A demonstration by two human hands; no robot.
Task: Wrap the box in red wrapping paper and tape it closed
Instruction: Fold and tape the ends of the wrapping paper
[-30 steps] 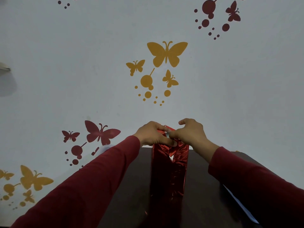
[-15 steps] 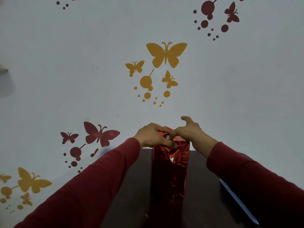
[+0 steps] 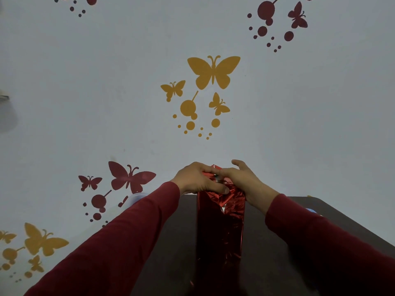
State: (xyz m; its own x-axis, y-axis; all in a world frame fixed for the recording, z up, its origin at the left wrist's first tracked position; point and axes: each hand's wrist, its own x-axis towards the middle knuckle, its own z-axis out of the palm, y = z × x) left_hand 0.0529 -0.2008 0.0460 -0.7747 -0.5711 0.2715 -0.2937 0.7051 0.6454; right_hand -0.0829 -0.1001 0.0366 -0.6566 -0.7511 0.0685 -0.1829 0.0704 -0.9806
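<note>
Box point(image 3: 220, 227): stands upright on the dark table point(image 3: 277, 253), at its far edge, fully covered in shiny red paper point(image 3: 232, 207). The paper is crumpled and gathered at the top end.

Left hand point(image 3: 197, 180): arm extended forward in a red sleeve point(image 3: 119, 238), palm down over the left top corner of the box. Fingers are curled over the paper at the top, and the thumb lies across the near face, pressing the fold there. It grips the paper.

Right hand point(image 3: 243, 180): arm extended likewise, wrist angled inward. The forefinger reaches left and meets the left hand's fingers on the top fold; the other fingers are curled on the gathered paper at the right top corner. One finger is raised clear behind.

Wall point(image 3: 299, 124): pale, with yellow and red butterfly stickers point(image 3: 213, 71).
</note>
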